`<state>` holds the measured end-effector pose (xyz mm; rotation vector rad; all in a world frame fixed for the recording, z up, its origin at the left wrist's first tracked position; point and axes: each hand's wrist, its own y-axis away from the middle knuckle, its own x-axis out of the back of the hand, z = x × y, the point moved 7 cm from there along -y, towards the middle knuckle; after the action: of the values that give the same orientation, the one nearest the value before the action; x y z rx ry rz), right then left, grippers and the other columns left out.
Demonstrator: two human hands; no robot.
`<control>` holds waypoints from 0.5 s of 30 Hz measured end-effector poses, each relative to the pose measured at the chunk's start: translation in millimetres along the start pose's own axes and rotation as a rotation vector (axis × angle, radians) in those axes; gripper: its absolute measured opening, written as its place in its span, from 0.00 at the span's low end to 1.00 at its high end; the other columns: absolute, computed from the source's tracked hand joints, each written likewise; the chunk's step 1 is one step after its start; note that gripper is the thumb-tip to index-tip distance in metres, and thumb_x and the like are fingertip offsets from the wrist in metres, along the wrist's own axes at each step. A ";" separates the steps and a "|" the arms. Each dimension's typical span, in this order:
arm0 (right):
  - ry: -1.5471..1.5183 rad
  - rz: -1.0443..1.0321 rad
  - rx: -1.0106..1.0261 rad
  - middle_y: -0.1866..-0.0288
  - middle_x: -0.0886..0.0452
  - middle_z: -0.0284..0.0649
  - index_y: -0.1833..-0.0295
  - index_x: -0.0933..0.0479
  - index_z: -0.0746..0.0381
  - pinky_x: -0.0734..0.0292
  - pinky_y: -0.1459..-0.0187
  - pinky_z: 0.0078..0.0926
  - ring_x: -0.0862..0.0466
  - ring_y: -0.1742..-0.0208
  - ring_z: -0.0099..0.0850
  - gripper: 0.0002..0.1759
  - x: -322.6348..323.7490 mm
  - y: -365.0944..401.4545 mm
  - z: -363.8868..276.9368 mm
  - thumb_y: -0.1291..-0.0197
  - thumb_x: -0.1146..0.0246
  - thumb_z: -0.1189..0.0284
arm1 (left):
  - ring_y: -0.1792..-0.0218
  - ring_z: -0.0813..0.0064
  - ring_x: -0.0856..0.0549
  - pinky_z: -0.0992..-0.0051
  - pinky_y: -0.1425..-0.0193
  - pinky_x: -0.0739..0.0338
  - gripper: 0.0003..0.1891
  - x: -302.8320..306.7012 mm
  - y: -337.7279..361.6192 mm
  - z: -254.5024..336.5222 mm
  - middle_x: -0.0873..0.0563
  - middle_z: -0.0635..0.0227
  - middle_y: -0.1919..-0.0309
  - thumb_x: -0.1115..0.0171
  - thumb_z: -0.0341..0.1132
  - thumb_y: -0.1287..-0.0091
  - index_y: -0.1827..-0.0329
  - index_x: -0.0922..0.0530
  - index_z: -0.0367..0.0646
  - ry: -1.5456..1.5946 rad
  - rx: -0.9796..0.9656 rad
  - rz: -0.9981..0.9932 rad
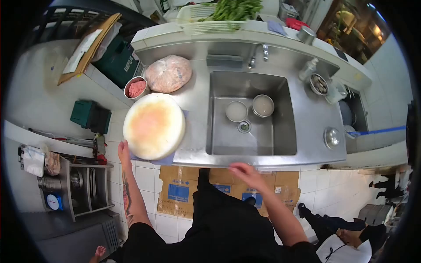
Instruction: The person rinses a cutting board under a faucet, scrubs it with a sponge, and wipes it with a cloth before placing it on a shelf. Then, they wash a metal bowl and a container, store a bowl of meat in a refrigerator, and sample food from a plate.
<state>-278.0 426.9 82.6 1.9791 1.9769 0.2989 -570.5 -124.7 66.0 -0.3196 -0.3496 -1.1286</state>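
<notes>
A thick round white chopping board (153, 126), stained yellow and pinkish in its middle, lies on a blue cloth (168, 158) at the left end of the steel counter. My left hand (124, 151) is at the board's lower left rim, its fingers against the side and partly hidden. Just in front of the sink's near edge is my right hand (244, 172), fingers loosely stretched to the left and holding nothing. Behind the board are a metal container of pink minced meat (136, 88) and a clear bag of pale, pinkish pieces (169, 73).
Two bowls, one with cloudy liquid (237, 111) and another metal one (263, 106), sit in the steel sink (285, 131) under a faucet (258, 55). To the right are a bowl of dark round pieces (319, 84) and a metal lid (332, 138). Another person (344, 245) is at lower right.
</notes>
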 end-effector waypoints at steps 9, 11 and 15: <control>-0.133 0.259 -0.142 0.44 0.15 0.42 0.38 0.24 0.71 0.25 0.38 0.28 0.17 0.43 0.28 0.28 -166.6 -256.3 -33.8 0.32 0.32 0.59 | 0.39 0.69 0.20 0.70 0.35 0.26 0.27 -30.9 -21.7 -15.1 0.19 0.56 0.38 0.38 0.35 0.26 0.27 0.32 0.35 0.258 0.195 -0.229; -0.188 0.292 -0.166 0.48 0.14 0.39 0.40 0.23 0.69 0.25 0.42 0.28 0.16 0.48 0.27 0.28 -166.3 -259.5 -38.1 0.33 0.31 0.57 | 0.38 0.66 0.20 0.69 0.33 0.27 0.27 -31.4 -17.3 -14.7 0.19 0.56 0.37 0.39 0.34 0.26 0.26 0.32 0.36 0.265 0.213 -0.223; -0.163 0.246 -0.416 0.47 0.14 0.41 0.41 0.21 0.66 0.24 0.44 0.29 0.15 0.50 0.28 0.29 -167.8 -267.3 -47.1 0.36 0.29 0.53 | 0.38 0.67 0.20 0.69 0.34 0.26 0.28 -23.3 -22.7 -6.1 0.20 0.55 0.37 0.40 0.37 0.25 0.26 0.33 0.35 0.009 0.122 -0.201</control>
<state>-546.4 259.6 40.2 1.8984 1.4332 0.5407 -599.6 -117.1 52.1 -0.1743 -0.4474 -1.2989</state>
